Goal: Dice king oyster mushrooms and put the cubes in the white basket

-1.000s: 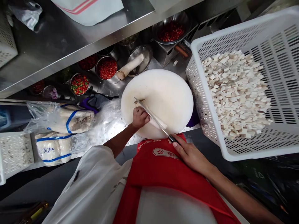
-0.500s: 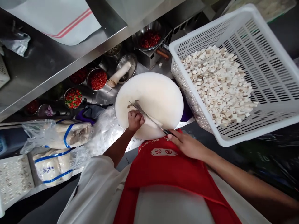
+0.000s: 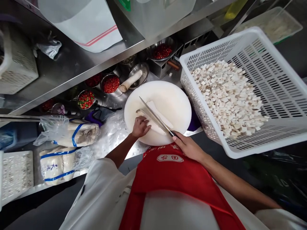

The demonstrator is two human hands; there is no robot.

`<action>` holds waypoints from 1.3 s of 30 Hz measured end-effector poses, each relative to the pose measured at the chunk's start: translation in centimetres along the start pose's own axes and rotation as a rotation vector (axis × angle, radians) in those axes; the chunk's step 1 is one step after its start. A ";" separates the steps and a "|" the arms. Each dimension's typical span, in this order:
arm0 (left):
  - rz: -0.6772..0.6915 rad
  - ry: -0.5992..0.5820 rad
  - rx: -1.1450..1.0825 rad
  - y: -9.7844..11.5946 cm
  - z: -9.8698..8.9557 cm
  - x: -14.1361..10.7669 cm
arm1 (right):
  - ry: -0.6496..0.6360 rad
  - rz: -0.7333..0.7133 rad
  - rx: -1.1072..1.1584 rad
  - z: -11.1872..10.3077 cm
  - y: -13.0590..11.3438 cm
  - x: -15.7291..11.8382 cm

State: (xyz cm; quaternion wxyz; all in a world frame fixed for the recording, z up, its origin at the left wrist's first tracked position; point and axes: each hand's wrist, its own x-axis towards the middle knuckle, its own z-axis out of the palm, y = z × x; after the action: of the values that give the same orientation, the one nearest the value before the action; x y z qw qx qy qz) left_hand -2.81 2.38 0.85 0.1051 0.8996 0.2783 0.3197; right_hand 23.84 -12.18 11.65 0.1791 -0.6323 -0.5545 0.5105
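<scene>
One knife (image 3: 155,114) is gripped by the right hand (image 3: 187,144); left hand (image 3: 141,126) loosely curled.

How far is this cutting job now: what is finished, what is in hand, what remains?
Done: a large heap of white cubes fills part of the basket.
In hand: the right hand holds the knife over long pale slices; the left hand is beside them.
Left: those slices are not cubed. A whole stem and wrapped packs probably remain too.
</scene>
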 end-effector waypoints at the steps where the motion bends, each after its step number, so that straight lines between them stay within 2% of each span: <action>1: -0.009 -0.006 0.001 -0.1 0.0 -0.1 | -0.016 -0.016 -0.008 -0.1 -0.4 -0.7; 5: -0.047 -0.059 0.005 -0.8 0.6 -0.4 | -0.083 -0.041 -0.043 0.4 -1.7 -2.2; 11: -0.022 -0.070 0.036 -1.5 0.9 -0.8 | -0.122 0.010 -0.047 1.4 -2.1 -2.0; 18: -0.033 -0.068 0.011 -1.7 1.1 -0.8 | -0.146 0.106 -0.064 0.3 -3.4 -4.0; 21: -0.038 -0.044 -0.063 -1.7 1.3 -0.6 | -0.149 0.129 -0.072 0.5 -3.8 -2.1; 26: -0.031 -0.031 -0.107 -1.4 0.9 -0.1 | -0.094 0.052 -0.109 2.6 -3.3 4.5; 28: -0.006 0.000 -0.112 -1.3 0.7 0.2 | -0.078 0.023 -0.109 2.9 -3.4 5.8; 31: -0.031 -0.019 -0.097 -1.2 0.6 0.4 | -0.083 0.038 -0.087 2.1 -3.8 4.1; 34: -0.070 -0.047 -0.098 -1.3 0.8 0.2 | -0.122 0.108 -0.064 0.8 -3.4 -0.5; 36: -0.076 -0.059 -0.114 -1.4 0.9 0.1 | -0.160 0.215 -0.064 0.7 -2.3 -2.8; 37: -0.081 -0.069 -0.116 -1.4 0.9 0.0 | -0.160 0.263 -0.086 0.9 -1.6 -3.3; 39: -0.096 -0.094 -0.103 -1.4 1.0 -0.1 | -0.154 0.224 -0.114 1.7 0.0 -3.0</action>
State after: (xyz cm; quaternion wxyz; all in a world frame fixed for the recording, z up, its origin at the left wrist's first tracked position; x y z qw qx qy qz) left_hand -2.85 3.45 -0.49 0.1795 0.8926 0.2992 0.2856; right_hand 22.79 -15.36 12.29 0.0414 -0.6583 -0.5207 0.5421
